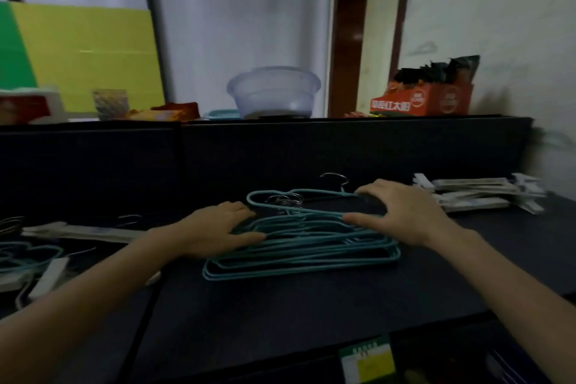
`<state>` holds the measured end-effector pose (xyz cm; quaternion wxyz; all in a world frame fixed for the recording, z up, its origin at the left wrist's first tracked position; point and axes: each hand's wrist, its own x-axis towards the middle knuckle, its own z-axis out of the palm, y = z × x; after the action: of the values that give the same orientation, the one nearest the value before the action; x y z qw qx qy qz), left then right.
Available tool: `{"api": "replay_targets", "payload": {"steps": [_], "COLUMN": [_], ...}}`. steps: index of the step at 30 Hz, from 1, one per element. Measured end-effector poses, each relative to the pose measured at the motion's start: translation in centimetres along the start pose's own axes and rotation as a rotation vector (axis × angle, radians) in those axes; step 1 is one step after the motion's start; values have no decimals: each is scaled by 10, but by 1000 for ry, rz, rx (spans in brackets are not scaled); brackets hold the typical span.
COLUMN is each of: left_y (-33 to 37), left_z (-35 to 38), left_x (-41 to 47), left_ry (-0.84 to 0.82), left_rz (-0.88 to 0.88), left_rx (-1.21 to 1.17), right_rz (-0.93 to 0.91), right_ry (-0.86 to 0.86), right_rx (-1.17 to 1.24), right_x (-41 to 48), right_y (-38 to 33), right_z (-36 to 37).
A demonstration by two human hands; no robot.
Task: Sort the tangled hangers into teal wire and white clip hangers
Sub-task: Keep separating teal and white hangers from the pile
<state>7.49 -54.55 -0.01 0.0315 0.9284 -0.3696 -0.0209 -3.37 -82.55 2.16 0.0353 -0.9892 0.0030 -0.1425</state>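
A stack of several teal wire hangers (299,254) lies flat on the dark table (280,305) in the middle, with metal hooks bunched at its far side. My left hand (215,227) rests on the stack's left end, fingers fairly straight. My right hand (402,212) lies spread over the stack's right end, fingertips touching the wires. A pile of white clip hangers (480,195) sits at the right, behind my right hand. At the far left lies a tangle of teal hangers and white clip hangers (34,259).
A raised dark ledge (280,146) runs along the back of the table. On it stand a clear plastic bowl (274,92), an orange carton (427,100) and small containers. A yellow-green board (81,56) leans on the wall. A doorway opens at back right.
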Motion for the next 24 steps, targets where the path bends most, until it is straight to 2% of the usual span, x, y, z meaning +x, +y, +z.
{"api": "replay_targets", "payload": {"steps": [8, 13, 16, 19, 24], "left_y": [-25, -23, -22, -18, -19], "left_z": [-18, -11, -2, 6, 16], "left_x": [-60, -91, -112, -135, -181], "left_ry": [263, 427, 480, 511, 551], "left_rz": [-287, -412, -458, -522, -633], "left_rx": [130, 150, 171, 175, 190], "right_rz": [-206, -277, -378, -459, -578], "right_ry": [-73, -282, -202, -131, -112], "right_rx": [48, 22, -3, 70, 128], "right_x": [37, 39, 39, 35, 26], "right_y": [-22, -36, -44, -62, -108], "right_z": [34, 40, 37, 31, 25]}}
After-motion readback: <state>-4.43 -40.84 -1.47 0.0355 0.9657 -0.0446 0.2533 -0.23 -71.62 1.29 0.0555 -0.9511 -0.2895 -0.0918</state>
